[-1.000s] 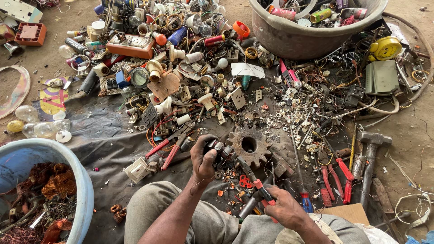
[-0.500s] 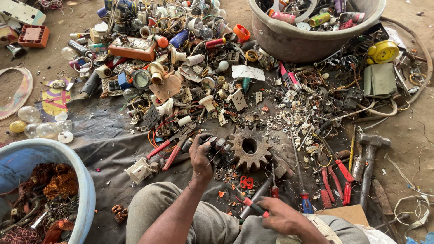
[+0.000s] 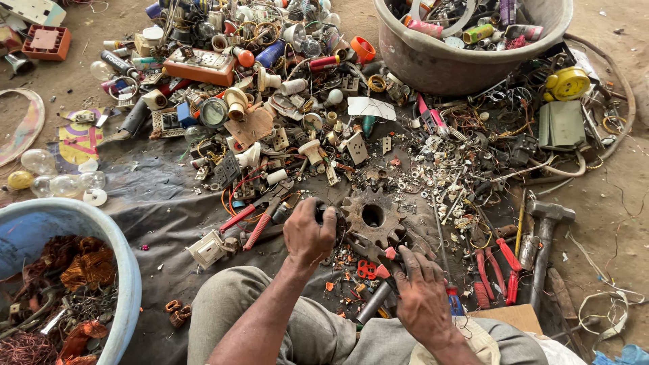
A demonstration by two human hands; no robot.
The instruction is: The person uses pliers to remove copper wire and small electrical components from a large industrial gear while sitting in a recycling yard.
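Pliers [image 3: 378, 260] with red grips, gripped by the right hand [image 3: 422, 290], have swung their nose from pointing away to just beneath the left hand's [image 3: 307, 233] closed fingers holding a small dark part beside the rusty sprocket [image 3: 372, 216], so prying can start.

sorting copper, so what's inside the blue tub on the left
The blue tub holds tangled copper wire coils and reddish scrap. Whatever lies beneath that heap is covered.
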